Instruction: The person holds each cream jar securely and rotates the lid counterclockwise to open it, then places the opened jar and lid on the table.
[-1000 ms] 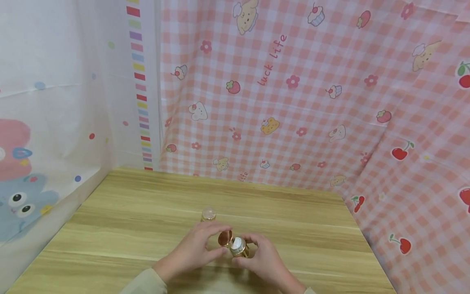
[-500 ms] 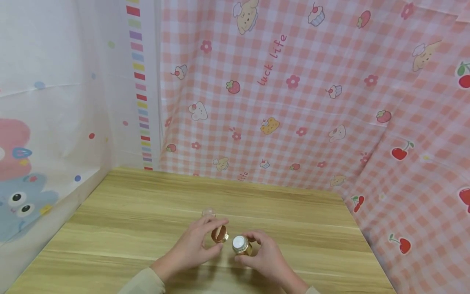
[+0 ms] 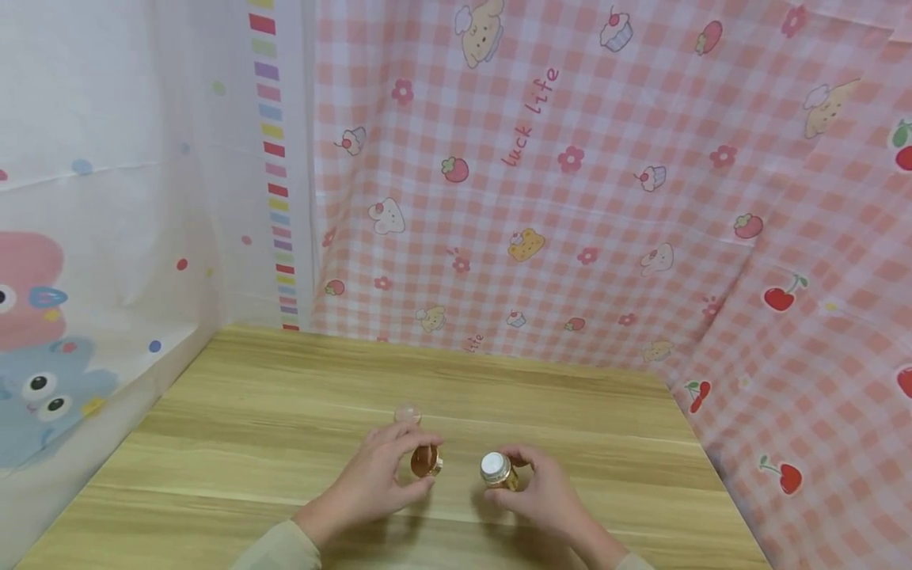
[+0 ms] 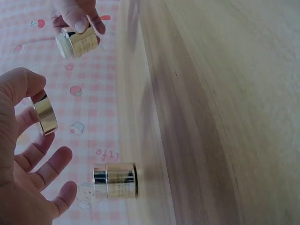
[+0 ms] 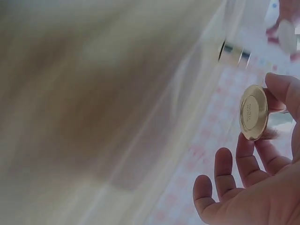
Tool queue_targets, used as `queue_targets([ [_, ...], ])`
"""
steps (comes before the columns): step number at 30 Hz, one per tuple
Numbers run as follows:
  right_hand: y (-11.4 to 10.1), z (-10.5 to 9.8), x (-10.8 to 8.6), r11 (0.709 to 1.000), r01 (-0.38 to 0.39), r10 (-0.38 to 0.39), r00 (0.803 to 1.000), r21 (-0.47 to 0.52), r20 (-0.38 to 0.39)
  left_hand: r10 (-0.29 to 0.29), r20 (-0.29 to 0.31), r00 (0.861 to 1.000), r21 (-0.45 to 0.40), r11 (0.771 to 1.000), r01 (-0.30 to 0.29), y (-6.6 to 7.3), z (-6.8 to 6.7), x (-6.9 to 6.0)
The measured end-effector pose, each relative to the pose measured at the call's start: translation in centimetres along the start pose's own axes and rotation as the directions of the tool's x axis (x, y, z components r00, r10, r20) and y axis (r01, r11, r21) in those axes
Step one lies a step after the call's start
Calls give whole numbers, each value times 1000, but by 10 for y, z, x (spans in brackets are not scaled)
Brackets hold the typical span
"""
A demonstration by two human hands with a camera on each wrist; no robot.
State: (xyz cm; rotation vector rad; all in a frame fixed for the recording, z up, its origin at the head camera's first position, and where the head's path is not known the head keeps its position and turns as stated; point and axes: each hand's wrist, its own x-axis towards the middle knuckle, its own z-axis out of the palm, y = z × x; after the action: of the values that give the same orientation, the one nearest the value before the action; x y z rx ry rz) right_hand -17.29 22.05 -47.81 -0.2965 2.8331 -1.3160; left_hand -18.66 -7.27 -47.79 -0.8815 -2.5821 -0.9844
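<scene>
My left hand (image 3: 366,481) pinches a round gold lid (image 3: 425,461) between thumb and fingertips, its inner side facing the head camera. In the left wrist view the lid (image 4: 46,115) shows its shiny gold rim. To the right, my right hand (image 3: 545,492) grips a small gold cosmetic jar (image 3: 496,473) with an uncovered white top. The right wrist view shows the gold base of this jar (image 5: 252,113), held above the table, the outer fingers free. A gap lies between lid and jar.
A second gold jar (image 4: 115,181) stands capped on the table. In the head view its clear-looking top (image 3: 408,413) shows just behind my left hand. The wood-grain table (image 3: 299,404) ends at a pink checked cloth (image 3: 606,301) at the back and right.
The lid and the jar have come apart. My right hand has carried the jar to the right, and my left hand has drawn the lid slightly left.
</scene>
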Motion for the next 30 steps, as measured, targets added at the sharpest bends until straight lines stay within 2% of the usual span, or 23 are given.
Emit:
queue_targets([
  [4,15,-29,4,997,-77,76,996,-10,-35,-3,12,1000,15,1000,3,0,3,0],
  [8,29,-56,13,992,-114,109,989,-53,-96,-3,32,999,23,1000,2,-1,6,3],
  [12,40,-68,28,985,-143,129,982,-95,-137,0,57,998,36,999,-2,2,11,13],
  [16,47,-66,45,975,-166,149,981,-148,-120,11,91,996,57,998,-16,9,18,33],
  [21,48,-58,68,965,-185,168,980,-188,-105,-8,138,990,91,996,-5,17,32,58],
  [25,49,-51,82,961,-192,172,978,-200,-115,-51,174,983,131,991,28,18,47,77],
  [30,55,-45,87,960,-218,200,973,-178,-112,-123,211,970,173,981,87,17,64,91],
])
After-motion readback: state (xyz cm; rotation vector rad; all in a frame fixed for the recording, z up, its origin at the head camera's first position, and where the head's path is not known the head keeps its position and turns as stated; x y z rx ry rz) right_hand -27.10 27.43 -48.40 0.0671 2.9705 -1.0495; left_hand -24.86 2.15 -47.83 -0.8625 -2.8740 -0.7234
